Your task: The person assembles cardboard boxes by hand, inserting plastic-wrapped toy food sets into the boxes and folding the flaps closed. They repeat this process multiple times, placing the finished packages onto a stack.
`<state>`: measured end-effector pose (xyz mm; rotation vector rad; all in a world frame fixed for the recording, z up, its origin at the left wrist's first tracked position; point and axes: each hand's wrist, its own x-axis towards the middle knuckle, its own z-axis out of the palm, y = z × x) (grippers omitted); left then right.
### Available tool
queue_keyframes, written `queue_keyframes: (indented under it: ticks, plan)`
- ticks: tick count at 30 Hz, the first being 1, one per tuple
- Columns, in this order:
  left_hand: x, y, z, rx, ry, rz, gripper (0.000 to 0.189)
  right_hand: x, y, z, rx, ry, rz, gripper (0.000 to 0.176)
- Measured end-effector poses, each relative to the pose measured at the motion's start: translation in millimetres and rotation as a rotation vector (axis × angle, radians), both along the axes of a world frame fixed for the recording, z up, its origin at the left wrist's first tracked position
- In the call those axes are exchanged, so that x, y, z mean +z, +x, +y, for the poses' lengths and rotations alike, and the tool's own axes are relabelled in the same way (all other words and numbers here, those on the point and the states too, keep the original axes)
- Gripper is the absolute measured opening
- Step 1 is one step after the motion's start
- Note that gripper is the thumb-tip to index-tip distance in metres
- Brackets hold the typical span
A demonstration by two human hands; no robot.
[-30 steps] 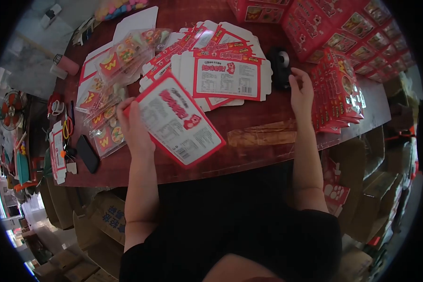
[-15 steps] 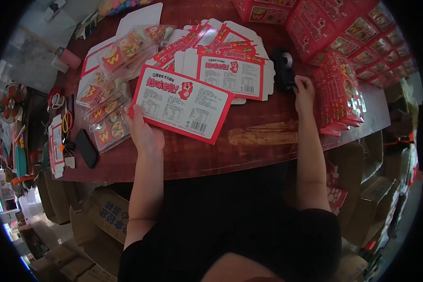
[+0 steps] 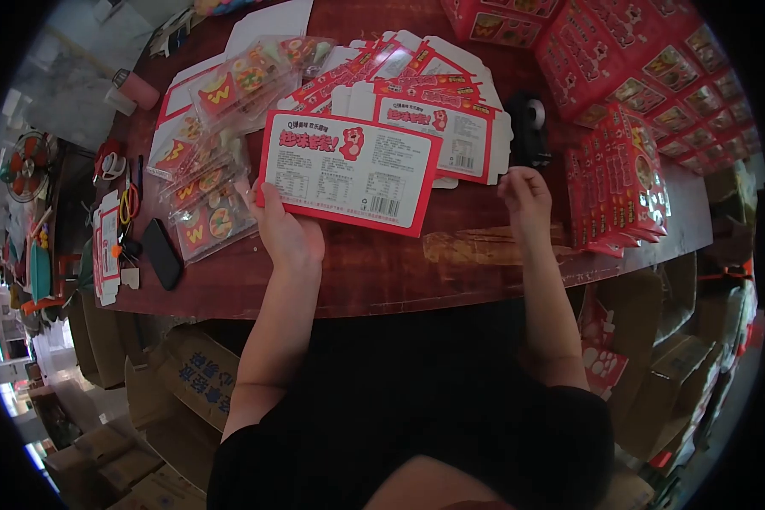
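Note:
My left hand (image 3: 289, 229) grips the lower left corner of a red and white printed box (image 3: 348, 170), its text side facing up. Right of it, my right hand (image 3: 527, 200) is raised with fingers bent together near a black tape dispenser (image 3: 529, 132); whatever the fingertips may hold is too small to make out. Behind the held box lies a fan of flat red and white cartons (image 3: 438, 127). Clear plastic packs with colourful contents (image 3: 212, 212) are piled to the left of it.
Stacked red boxes (image 3: 616, 183) stand on the right, with larger red display cartons (image 3: 646, 68) behind. A black phone (image 3: 161, 253), yellow-handled scissors (image 3: 128, 204) and a pink bottle (image 3: 136, 88) are at the left. Cardboard boxes (image 3: 187, 382) sit below the table edge (image 3: 382, 308).
The held box has shifted right and up in view and turned more level, with my left hand on it. My right hand has moved left, away from the stacked red boxes.

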<state>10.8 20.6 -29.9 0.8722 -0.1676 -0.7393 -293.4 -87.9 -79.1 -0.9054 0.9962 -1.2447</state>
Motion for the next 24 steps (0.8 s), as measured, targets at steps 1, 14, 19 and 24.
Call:
queue_keyframes:
  ticks: [1,14,19,24]
  plan:
    - [-1.5,-1.5,-0.3,-0.003,-0.003,0.01,0.032,14.0,10.4,13.2,0.129,-0.048,0.087,0.015]
    - [7.4,-20.4,1.5,-0.037,-0.048,0.017,0.032,71.4,78.4,43.0,0.248,-0.311,0.522,0.06]
    - [-2.8,-13.6,3.1,-0.19,-0.062,0.093,0.03,25.7,74.6,36.6,0.557,0.064,-0.43,0.053]
    - [5.2,-20.0,0.1,-0.19,-0.059,0.058,0.026,34.3,69.7,40.2,0.328,-0.062,-0.284,0.053]
